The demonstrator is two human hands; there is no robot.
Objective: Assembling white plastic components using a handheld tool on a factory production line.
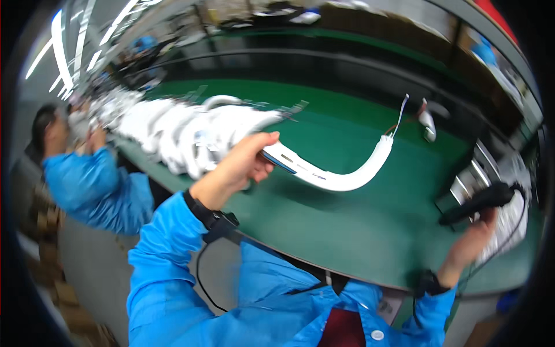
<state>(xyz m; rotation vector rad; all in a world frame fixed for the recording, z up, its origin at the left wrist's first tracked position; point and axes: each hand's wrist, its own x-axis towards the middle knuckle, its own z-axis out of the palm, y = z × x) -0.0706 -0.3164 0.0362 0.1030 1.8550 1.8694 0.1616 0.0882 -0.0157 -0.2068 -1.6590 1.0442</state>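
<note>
My left hand [243,163] is closed around one end of a white J-shaped plastic part [347,180], held above the green table. Thin wires [403,111] stick out of the part's far end, and a dark blue strip runs along its edge near my fingers. At the right, my right hand [473,238] grips a black corded hand tool [478,203]; its exact kind is unclear. The tool's cable [514,228] hangs down past my right wrist. Both the hand and the tool are slightly blurred.
A long heap of similar white curved parts [191,130] covers the table's left side. A small white piece with wires [428,126] lies on the green table [277,217] at the far right. Metal blocks [465,185] and a plastic bag [509,222] stand near my right hand. Another person [98,179] sits at the left.
</note>
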